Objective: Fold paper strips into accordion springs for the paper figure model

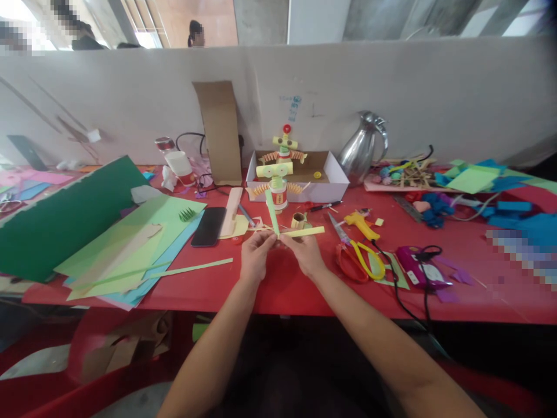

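Between my hands are a light green paper strip [272, 212] and a pale yellow paper strip [311, 231], meeting at a corner near my fingertips. My left hand [256, 255] pinches the lower end of the green strip, which points up and away. My right hand [306, 253] pinches the yellow strip's inner end; its free end points right. Just beyond stands a paper robot figure [278, 191] with folded arms and a round body. A second paper figure [285, 150] is behind it at a white box. A small paper roll [298, 220] stands beyond my right hand.
Scissors [348, 247] and a yellow glue gun [362, 225] with a black cord lie at right. A phone [209, 226] and stacked coloured paper [126, 249] are at left. Behind are a metal jug [363, 148], a white box [333, 177] and a cardboard piece [221, 133].
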A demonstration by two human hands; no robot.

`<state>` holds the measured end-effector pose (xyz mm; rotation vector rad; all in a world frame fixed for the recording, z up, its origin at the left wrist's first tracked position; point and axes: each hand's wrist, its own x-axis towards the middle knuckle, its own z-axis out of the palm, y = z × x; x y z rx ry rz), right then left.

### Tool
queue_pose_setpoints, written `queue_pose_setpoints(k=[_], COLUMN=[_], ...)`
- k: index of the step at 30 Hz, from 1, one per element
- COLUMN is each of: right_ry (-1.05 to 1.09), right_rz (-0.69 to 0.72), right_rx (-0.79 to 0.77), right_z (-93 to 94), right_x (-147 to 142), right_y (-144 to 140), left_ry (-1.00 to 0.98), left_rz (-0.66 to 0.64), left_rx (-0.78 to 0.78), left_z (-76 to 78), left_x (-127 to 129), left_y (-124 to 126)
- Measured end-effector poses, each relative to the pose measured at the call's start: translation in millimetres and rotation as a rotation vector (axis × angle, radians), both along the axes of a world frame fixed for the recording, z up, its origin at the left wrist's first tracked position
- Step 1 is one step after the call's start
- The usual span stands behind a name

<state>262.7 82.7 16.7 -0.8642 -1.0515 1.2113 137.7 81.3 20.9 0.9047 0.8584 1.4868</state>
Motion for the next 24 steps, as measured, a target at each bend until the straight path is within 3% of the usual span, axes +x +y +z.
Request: queue_pose_setpoints(k=[16,24], right_ry=[0.141,0.170], right_rz=[0.069,0.135], right_rx=[-0.109,-0.117], right_z=[5.6,9.7], right_x=[2.7,3.0], right_y=[0.4,-0.5], left_ry=[-0.070,-0.039], left_rz=[-0.072,-0.089], left_rx=[-0.088,-0.031], left_z=[4.7,1.3], left_x=[-0.8,-2.2], left_y=[-0.1,0.7])
